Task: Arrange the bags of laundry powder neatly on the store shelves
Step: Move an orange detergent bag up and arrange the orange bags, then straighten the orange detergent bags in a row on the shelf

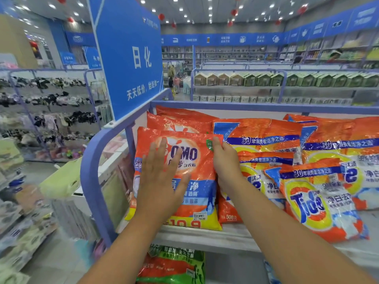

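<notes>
An orange OMO bag (190,160) leans upright at the left end of the top shelf (205,232), with two more orange bags (176,119) stacked behind it. My left hand (162,177) lies flat on the OMO bag's front, fingers spread. My right hand (223,160) grips the bag's right edge near its top corner. To the right, several orange Tide bags (313,199) lie overlapping and askew across the shelf.
A blue sign (131,58) stands on the shelf's left end above a purple rail (92,158). A green and orange bag (174,265) sits on the shelf below. More aisles of goods fill the left side and the back.
</notes>
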